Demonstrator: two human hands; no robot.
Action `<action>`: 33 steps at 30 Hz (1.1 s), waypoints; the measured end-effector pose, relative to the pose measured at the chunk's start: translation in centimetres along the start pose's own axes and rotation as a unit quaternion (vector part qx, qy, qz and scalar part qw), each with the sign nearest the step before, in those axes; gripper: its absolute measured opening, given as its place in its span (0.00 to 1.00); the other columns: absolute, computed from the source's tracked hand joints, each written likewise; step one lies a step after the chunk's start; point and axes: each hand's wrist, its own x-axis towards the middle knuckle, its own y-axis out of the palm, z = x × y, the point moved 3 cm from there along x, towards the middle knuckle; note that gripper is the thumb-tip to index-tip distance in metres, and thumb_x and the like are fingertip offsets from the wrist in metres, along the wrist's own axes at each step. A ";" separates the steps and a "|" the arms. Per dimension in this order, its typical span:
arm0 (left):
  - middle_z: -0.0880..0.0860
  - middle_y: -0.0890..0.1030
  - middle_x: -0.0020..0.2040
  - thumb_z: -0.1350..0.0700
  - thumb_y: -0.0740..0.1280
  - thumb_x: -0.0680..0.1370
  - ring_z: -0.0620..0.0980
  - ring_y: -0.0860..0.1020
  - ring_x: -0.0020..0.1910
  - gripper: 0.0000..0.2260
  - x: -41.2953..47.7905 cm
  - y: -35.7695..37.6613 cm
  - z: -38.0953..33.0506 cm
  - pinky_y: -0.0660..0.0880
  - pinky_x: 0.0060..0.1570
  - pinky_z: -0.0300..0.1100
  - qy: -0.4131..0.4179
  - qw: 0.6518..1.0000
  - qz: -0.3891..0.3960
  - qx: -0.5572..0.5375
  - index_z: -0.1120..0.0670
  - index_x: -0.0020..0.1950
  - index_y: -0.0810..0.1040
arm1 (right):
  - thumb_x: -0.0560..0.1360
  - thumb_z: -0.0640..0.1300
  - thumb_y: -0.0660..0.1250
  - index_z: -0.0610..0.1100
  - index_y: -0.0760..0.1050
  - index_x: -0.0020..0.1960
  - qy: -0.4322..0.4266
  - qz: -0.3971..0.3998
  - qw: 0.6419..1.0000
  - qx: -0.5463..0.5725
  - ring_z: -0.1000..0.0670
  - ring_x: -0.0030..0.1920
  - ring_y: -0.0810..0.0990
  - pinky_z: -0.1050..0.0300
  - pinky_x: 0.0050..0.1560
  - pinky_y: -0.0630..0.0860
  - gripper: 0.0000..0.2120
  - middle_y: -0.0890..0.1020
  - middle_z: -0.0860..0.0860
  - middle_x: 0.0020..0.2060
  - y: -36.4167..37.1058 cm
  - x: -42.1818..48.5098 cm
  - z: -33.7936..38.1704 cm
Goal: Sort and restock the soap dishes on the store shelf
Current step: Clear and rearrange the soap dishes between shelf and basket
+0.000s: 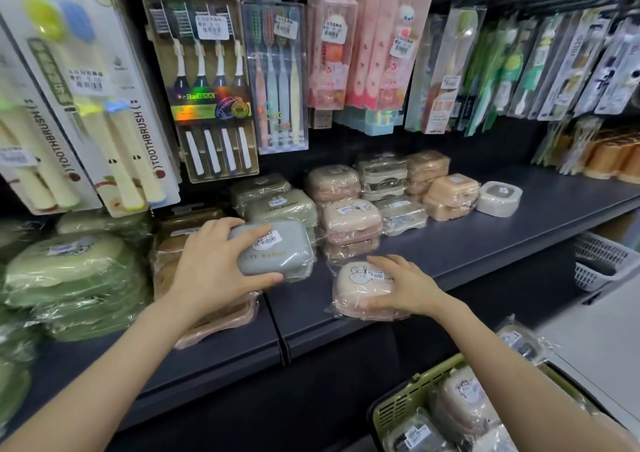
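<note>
Handling looks easy in weight but less easy in grip. The left hand [211, 261] grips the grey-green soap dish [273, 249], a rectangular plastic box with rounded corners, sealed in clear film. Its thumb presses the near long side and its fingers curl over the far edge. This dish is at the front left of the dark grey shelf [485, 240], above a pale pink plastic tray [221, 323]; I cannot tell whether it touches the tray.

The right hand [405, 287] holds the pink soap dish [360, 289], also film-wrapped, with a cartoon drawing on its cream lid. The thumb is on the near side and the fingers lie across the lid. This dish lies flat near the front edge of the shelf, just beside the grey-green one. Behind it stands a stack of similar pink dishes [349, 223]. More wrapped dishes wait in the green plastic basket [408, 403] at the lower right.

I judge both dishes to be hollow, light and stiff, so one hand is enough for each. The film seems loose and smooth, so it can slide over the shell. The safest hold is probably across the two long sides, squeezing the hard plastic and not pulling on the film or the price label. Stacked dishes may slip on each other, so each one should sit squarely on the one below.
</note>
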 end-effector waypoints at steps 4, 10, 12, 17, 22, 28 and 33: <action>0.55 0.78 0.58 0.25 0.55 0.63 0.58 0.74 0.57 0.37 0.2 0.6 0.3 0.71 0.55 0.55 -0.031 0.999 -0.032 0.017 0.43 0.63 0.78 | 0.55 0.78 0.66 0.61 0.51 0.77 0.001 -0.003 1.000 -0.023 0.45 0.77 0.51 0.43 0.72 0.59 0.56 0.50 0.49 0.78 0.0 -0.5 -0.3; 0.54 0.74 0.63 0.25 0.52 0.61 0.57 0.70 0.62 0.38 1.2 1.6 -0.2 0.65 0.60 0.53 -0.027 0.999 0.002 0.034 0.41 0.64 0.77 | 0.60 0.69 0.74 0.65 0.52 0.75 -0.043 -0.009 0.995 -0.090 0.47 0.75 0.54 0.46 0.69 0.63 0.51 0.58 0.52 0.75 0.5 -0.8 0.3; 0.53 0.74 0.63 0.25 0.52 0.61 0.57 0.70 0.62 0.38 1.4 1.5 -0.3 0.65 0.59 0.53 -0.024 0.999 -0.001 0.025 0.41 0.63 0.78 | 0.62 0.68 0.74 0.65 0.56 0.74 -0.048 -0.035 0.994 -0.089 0.49 0.70 0.61 0.50 0.65 0.67 0.46 0.64 0.56 0.70 0.2 -0.7 0.4; 0.52 0.74 0.63 0.25 0.54 0.63 0.55 0.69 0.62 0.36 1.5 0.6 0.2 0.67 0.61 0.53 -0.026 0.999 -0.028 -0.015 0.41 0.64 0.77 | 0.54 0.68 0.73 0.62 0.65 0.66 -0.038 -0.134 0.988 0.069 0.53 0.62 0.70 0.48 0.62 0.72 0.42 0.72 0.60 0.60 -3.1 -1.4 0.0; 0.52 0.75 0.62 0.26 0.57 0.64 0.55 0.71 0.60 0.35 1.9 0.0 1.0 0.69 0.59 0.54 -0.022 0.997 -0.063 -0.032 0.43 0.63 0.78 | 0.57 0.62 0.79 0.53 0.66 0.68 -0.048 -0.211 0.974 0.074 0.50 0.63 0.70 0.48 0.62 0.71 0.44 0.72 0.55 0.62 -8.0 2.2 1.2; 0.53 0.76 0.61 0.25 0.56 0.62 0.56 0.72 0.59 0.36 3.0 1.0 2.1 0.69 0.59 0.54 -0.047 0.996 -0.057 -0.040 0.43 0.62 0.79 | 0.62 0.56 0.80 0.49 0.66 0.74 -0.101 -0.120 0.987 -0.036 0.44 0.74 0.59 0.52 0.72 0.55 0.44 0.65 0.48 0.74 -8.3 10.1 4.2; 0.54 0.76 0.60 0.27 0.58 0.63 0.57 0.73 0.58 0.35 3.2 1.3 2.5 0.70 0.58 0.54 -0.041 0.994 -0.076 -0.072 0.44 0.61 0.80 | 0.66 0.56 0.77 0.57 0.67 0.72 -0.087 -0.167 0.979 -0.082 0.44 0.72 0.60 0.51 0.69 0.59 0.37 0.65 0.50 0.73 -7.8 12.0 3.7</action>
